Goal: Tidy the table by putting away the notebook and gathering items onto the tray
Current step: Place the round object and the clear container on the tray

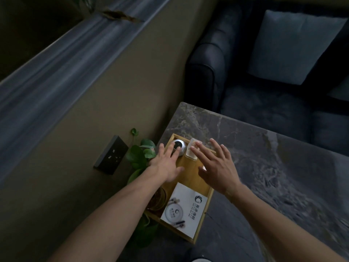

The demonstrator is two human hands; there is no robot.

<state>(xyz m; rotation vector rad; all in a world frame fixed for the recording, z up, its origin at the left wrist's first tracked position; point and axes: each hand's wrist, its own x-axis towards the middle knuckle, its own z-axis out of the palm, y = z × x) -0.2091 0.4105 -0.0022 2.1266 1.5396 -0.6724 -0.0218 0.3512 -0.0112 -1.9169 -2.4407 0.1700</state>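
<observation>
Overhead, two hands [166,163] [215,165], one tray [206,201]

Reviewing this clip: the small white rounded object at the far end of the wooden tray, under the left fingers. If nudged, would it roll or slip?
The white rounded object looks smooth and ball-like, so it may roll or slip if pushed. The tray rim beside it would probably stop it. The left hand lies open over it with straight fingers, so nothing grips it; it looks small, probably light.

Wooden tray [207,202] on table edge — white booklet [186,208] inside
</observation>
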